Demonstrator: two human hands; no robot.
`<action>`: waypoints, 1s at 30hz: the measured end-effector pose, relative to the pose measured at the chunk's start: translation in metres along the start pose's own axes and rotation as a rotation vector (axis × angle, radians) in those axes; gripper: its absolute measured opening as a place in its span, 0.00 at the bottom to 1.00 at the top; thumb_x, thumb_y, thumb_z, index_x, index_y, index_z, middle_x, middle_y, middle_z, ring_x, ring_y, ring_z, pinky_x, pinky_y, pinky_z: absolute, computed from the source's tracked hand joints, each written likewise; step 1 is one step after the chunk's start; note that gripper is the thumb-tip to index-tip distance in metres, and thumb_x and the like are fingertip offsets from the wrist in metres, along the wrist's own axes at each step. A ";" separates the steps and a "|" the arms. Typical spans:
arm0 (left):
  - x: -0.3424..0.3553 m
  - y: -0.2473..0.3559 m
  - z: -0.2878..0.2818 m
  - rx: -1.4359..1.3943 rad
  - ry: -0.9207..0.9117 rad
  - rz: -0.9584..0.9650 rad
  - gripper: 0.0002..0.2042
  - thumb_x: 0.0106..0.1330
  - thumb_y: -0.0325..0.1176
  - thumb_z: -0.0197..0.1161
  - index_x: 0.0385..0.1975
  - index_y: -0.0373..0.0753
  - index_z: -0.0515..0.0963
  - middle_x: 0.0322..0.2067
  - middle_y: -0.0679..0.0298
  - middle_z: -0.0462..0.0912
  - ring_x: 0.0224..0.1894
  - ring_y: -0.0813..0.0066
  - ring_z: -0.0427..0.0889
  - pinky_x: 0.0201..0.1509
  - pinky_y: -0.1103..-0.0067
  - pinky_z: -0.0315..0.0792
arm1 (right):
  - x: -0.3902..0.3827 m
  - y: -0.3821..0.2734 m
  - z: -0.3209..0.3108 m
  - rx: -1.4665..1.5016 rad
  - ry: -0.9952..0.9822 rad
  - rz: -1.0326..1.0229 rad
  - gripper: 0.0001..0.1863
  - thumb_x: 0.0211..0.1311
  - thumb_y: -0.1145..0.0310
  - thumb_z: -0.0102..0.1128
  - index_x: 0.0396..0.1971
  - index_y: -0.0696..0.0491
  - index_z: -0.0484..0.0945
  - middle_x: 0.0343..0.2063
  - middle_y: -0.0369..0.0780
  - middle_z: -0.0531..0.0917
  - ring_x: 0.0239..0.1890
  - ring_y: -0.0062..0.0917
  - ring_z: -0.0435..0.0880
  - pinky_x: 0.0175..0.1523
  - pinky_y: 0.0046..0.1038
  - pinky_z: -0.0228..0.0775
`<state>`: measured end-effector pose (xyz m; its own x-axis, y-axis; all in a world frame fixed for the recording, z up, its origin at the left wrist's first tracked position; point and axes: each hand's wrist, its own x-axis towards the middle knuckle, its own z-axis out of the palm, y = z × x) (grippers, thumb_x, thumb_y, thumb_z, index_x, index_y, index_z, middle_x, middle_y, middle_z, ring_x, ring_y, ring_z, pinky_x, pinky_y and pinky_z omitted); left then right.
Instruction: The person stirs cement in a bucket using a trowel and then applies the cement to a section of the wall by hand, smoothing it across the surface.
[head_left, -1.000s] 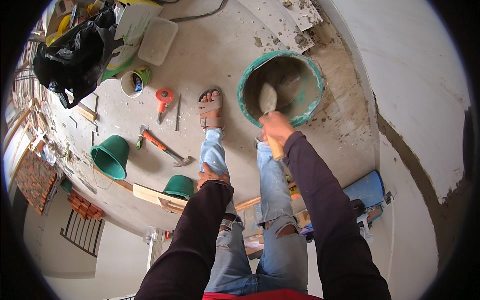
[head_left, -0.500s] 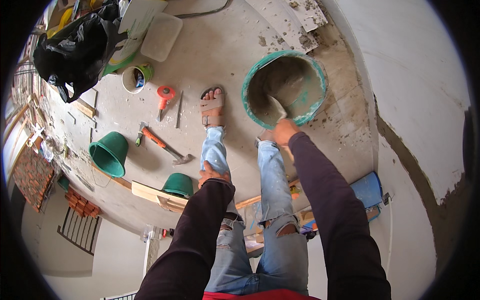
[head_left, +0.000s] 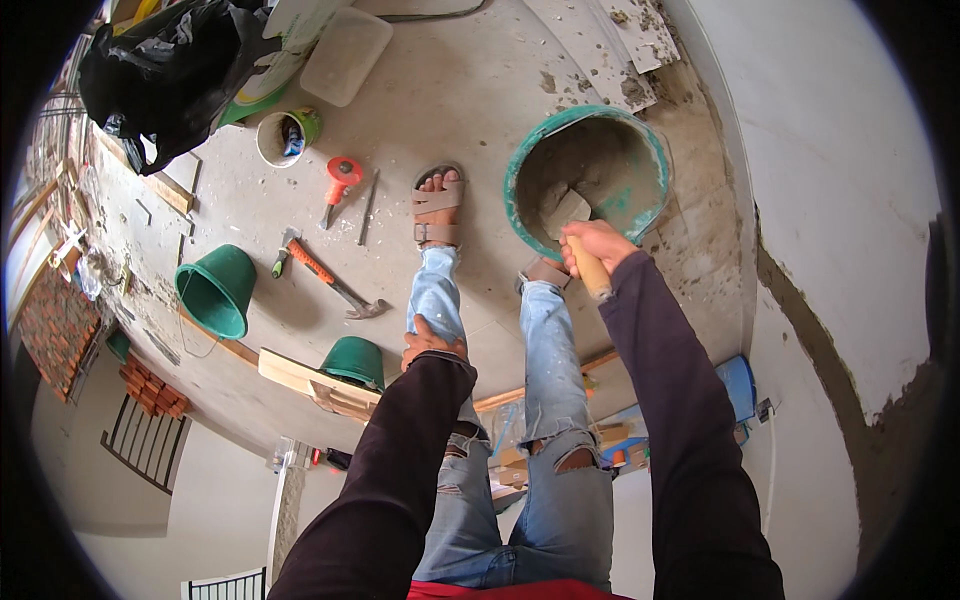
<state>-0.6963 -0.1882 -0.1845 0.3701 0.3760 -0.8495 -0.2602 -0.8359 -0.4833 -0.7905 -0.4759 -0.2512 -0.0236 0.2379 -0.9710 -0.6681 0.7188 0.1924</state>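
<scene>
A trowel [head_left: 589, 266] with a wooden handle is in my right hand [head_left: 600, 243], fingers closed round the grip. Its blade tilts down inside a large green bucket [head_left: 513, 192], touching the grey wet mortar [head_left: 608, 165]. Part of the blade is coated in that mix. My left hand [head_left: 432, 344] is wrapped round the lower left leg of my jeans [head_left: 434, 290], below the knee.
On the floor left of my feet lie a claw hammer [head_left: 325, 272], a chisel with an orange guard [head_left: 342, 180] and a thin metal rod [head_left: 368, 207]. Two smaller green buckets [head_left: 222, 285] stand nearer me. A wall [head_left: 810, 150] rises on the right.
My right hand has turned and moved slightly right, bringing the trowel handle into sight. The blade has shifted within the bucket. My left hand stays on the leg.
</scene>
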 end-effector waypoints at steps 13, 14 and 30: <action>0.003 -0.003 0.002 -0.031 -0.015 0.015 0.43 0.52 0.50 0.69 0.66 0.47 0.52 0.50 0.53 0.69 0.49 0.52 0.80 0.50 0.62 0.75 | 0.000 -0.014 0.001 0.989 -0.610 0.171 0.18 0.69 0.54 0.47 0.38 0.55 0.74 0.20 0.31 0.73 0.18 0.15 0.72 0.21 0.17 0.69; 0.003 -0.004 0.003 -0.030 -0.019 0.012 0.43 0.52 0.50 0.69 0.66 0.47 0.52 0.50 0.53 0.69 0.49 0.52 0.80 0.51 0.62 0.75 | -0.003 -0.020 0.002 1.079 -0.646 0.100 0.17 0.69 0.55 0.47 0.38 0.55 0.74 0.20 0.32 0.72 0.18 0.15 0.72 0.21 0.17 0.68; 0.011 -0.006 0.011 -0.074 -0.020 -0.008 0.47 0.48 0.54 0.70 0.68 0.50 0.53 0.52 0.54 0.71 0.49 0.52 0.80 0.53 0.60 0.73 | 0.024 0.015 0.002 -1.113 0.836 -0.461 0.11 0.55 0.73 0.57 0.36 0.64 0.77 0.36 0.56 0.81 0.43 0.51 0.80 0.48 0.41 0.74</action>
<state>-0.7008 -0.1752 -0.1931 0.3535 0.3899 -0.8503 -0.1904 -0.8600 -0.4735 -0.7994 -0.4585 -0.2711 0.1905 -0.5868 -0.7870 -0.9433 -0.3314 0.0188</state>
